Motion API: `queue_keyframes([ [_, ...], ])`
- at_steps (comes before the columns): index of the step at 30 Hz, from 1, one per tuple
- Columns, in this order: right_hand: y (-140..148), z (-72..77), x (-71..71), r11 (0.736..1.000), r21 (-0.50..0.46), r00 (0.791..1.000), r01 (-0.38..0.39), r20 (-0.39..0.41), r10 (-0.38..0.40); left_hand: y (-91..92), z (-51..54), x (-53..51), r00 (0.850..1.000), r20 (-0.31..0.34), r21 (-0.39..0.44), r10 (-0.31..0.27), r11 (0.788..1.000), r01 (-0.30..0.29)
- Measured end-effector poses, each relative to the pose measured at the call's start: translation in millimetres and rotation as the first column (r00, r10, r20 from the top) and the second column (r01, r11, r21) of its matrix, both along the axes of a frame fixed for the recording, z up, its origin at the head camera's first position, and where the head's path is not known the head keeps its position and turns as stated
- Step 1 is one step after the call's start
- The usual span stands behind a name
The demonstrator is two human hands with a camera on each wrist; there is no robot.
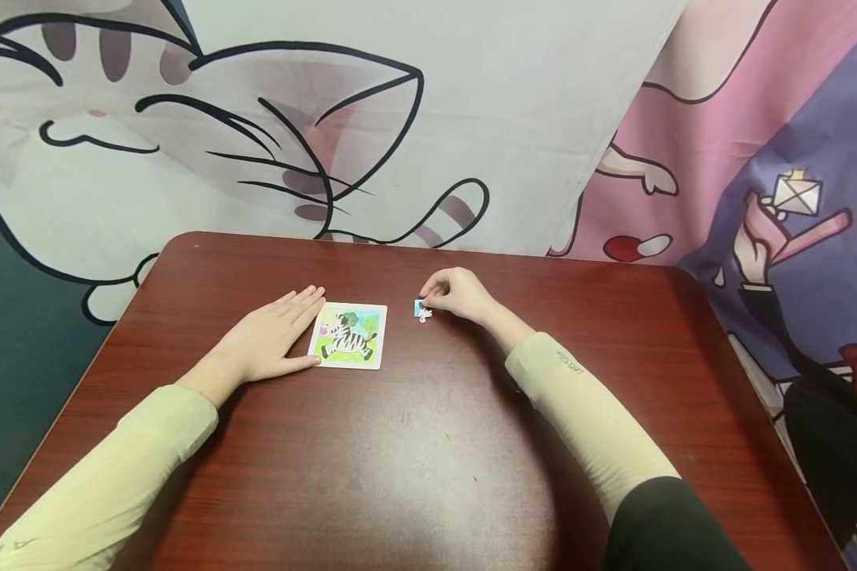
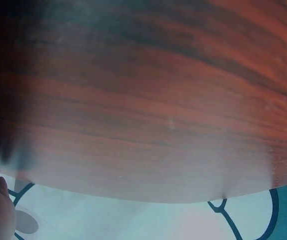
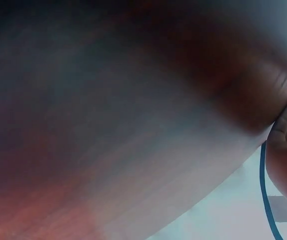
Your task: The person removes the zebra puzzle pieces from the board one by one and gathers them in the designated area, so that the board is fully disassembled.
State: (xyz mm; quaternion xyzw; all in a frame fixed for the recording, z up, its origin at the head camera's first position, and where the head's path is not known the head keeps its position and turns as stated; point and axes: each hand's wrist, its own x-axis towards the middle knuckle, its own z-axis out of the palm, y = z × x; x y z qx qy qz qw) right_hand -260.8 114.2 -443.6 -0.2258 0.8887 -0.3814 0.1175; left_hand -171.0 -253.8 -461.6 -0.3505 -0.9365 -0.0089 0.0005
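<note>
Behind the far edge of the bench [image 1: 400, 444], a pale cloth printed with a smiling cat [image 1: 236, 119] hangs on the left. Nearest the bench's left edge comes my pale sleeve [image 1: 164, 428], and from it my left grip [image 1: 271, 337] lies palm down, fingers straight, thumb spread well apart from them, clamped on nothing. Between thumb and forefinger it frames the left side of the zebra puzzle [image 1: 350, 337], the thumb tip touching that board's near left corner, the fingertips at its far left one. The puzzle sits left of the bench's middle, closer to the far edge than to the near one. Bare wood follows, then a small blue and striped puzzle piece [image 1: 421, 312], about midway between the bench's left and right edges. My right grip [image 1: 460, 293] has thumb and fingertips together on its upper right part, pinching it; whether the piece touches the wood I cannot tell. Beyond the bench's far right corner hangs a pink and violet cloth [image 1: 721, 143].
</note>
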Motion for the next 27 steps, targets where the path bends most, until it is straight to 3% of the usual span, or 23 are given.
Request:
queue_keyframes([
  [16,0,1.7,1.2,1.0,-0.002,1.0,0.004,0.007,-0.004,-0.3,0.6,1.1,1.0,-0.009,0.001,-0.002,1.0,0.002],
  [27,-13,13.3,-0.2,1.0,-0.021,0.999,-0.023,-0.025,0.023,1.1,1.9,1.0,1.0,-0.005,-0.003,-0.004,1.0,0.004],
])
